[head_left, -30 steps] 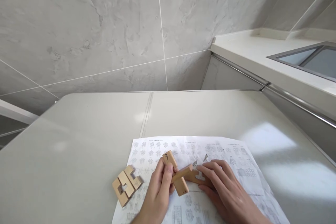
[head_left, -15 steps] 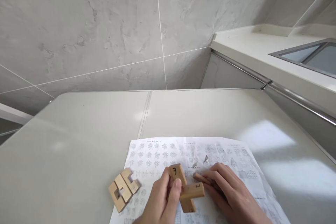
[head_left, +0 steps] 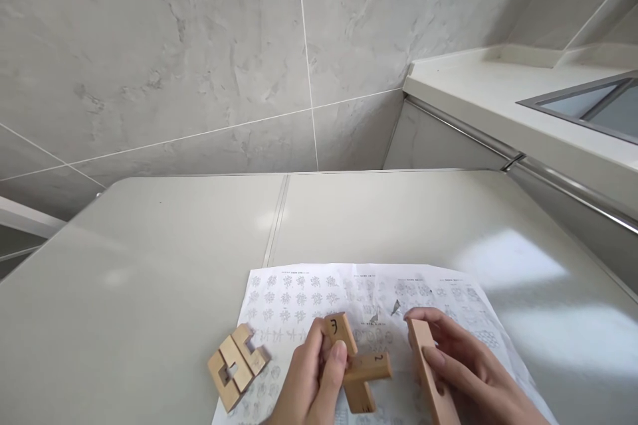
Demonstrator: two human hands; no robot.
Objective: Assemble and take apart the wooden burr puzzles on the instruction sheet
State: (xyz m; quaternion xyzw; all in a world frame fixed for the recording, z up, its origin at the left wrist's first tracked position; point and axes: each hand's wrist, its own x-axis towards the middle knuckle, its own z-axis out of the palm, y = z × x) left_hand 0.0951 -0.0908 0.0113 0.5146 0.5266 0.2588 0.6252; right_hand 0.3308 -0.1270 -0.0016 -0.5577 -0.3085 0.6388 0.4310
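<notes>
My left hand (head_left: 314, 375) is closed on joined wooden puzzle pieces (head_left: 371, 366), which cross each other and carry handwritten marks, one of them a 2. In my right hand (head_left: 463, 362), thumb in front and fingers behind, is a long wooden puzzle piece (head_left: 428, 368) with a notch in its side, tilted and apart from the joined pieces. Several notched wooden pieces (head_left: 236, 362) lie side by side at the lower left, partly on the paper and touched by neither hand. The lower end of the long piece runs out of view.
A creased printed sheet (head_left: 309, 302) with rows of small diagrams lies under both hands. It rests on a pale table (head_left: 164, 265) with a seam across it. Behind stands a grey tiled wall (head_left: 224, 46); at the right is a white counter (head_left: 478, 89) with a metal-framed inset.
My right hand has turned and moved a little right, lifting the long piece so that its broad face shows. My left hand keeps its hold on the joined pieces, almost unmoved.
</notes>
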